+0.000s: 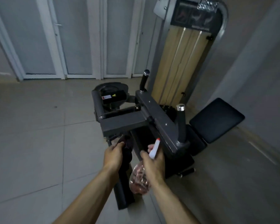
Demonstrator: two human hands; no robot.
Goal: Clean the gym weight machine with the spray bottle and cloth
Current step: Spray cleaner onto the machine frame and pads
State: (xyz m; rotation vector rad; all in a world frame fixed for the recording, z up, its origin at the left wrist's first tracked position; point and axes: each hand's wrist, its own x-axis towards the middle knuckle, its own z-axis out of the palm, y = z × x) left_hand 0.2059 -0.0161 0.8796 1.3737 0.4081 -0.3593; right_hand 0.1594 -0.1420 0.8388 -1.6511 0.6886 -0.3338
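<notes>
Fingers [119,145] of the left hand [114,155] are curled tight round a bunched dark cloth [128,154], which hangs in folds below the fist. Fingers [150,147] of the right hand [153,164] are wrapped round the neck of the spray bottle [140,178], with one fingertip showing beyond the white trigger head. Whether a finger lies on the trigger itself cannot be told.

Both tools are held just before the near end of the weight machine [153,115], close under its grey crossbeam [120,125]. This pairing probably lets the person spray with one hand and wipe at once with the other.

The bottle is carried in the air, resting on nothing. Its long axis is tilted, running from the clear, pink-tinted body near the wrist up and away to the red nozzle [158,139]. The nozzle points toward the grey frame, near the foot of the chrome-capped grip post [181,125]. The cloth sits to the left of the bottle, near but apart from it.

Behind stand the black back pad [217,120] and the pale-panelled weight tower [179,62], on a tiled floor [39,135].
</notes>
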